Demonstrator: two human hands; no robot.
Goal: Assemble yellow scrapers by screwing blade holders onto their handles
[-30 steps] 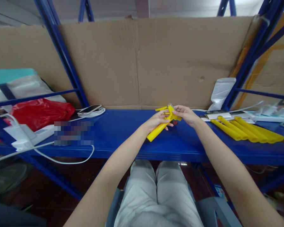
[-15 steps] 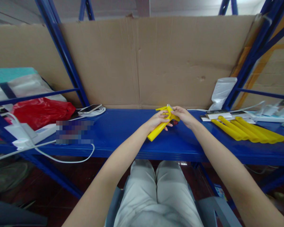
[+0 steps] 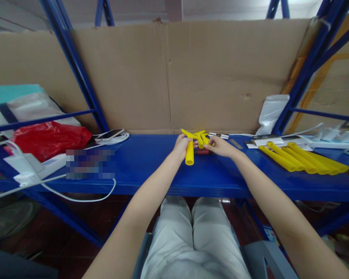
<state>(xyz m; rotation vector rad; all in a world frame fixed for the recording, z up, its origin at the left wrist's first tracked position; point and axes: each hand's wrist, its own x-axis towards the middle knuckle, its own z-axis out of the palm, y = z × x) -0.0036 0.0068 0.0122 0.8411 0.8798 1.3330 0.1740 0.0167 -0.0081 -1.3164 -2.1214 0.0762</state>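
- Both hands meet at the centre of the frame, where the left hand [image 3: 181, 147] grasps a yellow handle [image 3: 189, 155] and the right hand [image 3: 221, 146] brings its fingers to a cluster of yellow pieces [image 3: 201, 142].
- At the left of the frame, a red plastic bag [image 3: 52, 137] sits behind a white power strip [image 3: 29, 166]; a phone [image 3: 112, 134] lies on a coiled white cable [image 3: 118, 139] nearby.
- Just left of centre, the yellow handle points its round end toward the wearer; its far end lies partly behind the fingers.
- Between the hands, the yellow pieces overlap above a red-and-black object [image 3: 203, 152]. Whether the right fingers grip a piece or merely touch it cannot be told.
- The step in hand appears to be close handling of small parts; the next move seems to call for a steady left hold and a precise right pinch.
- Beyond the right hand lies a flat grey strip [image 3: 236, 144].
- Yellow tubes [image 3: 306, 159] lie in a row on the blue bench [image 3: 151, 155] at the right of the frame.
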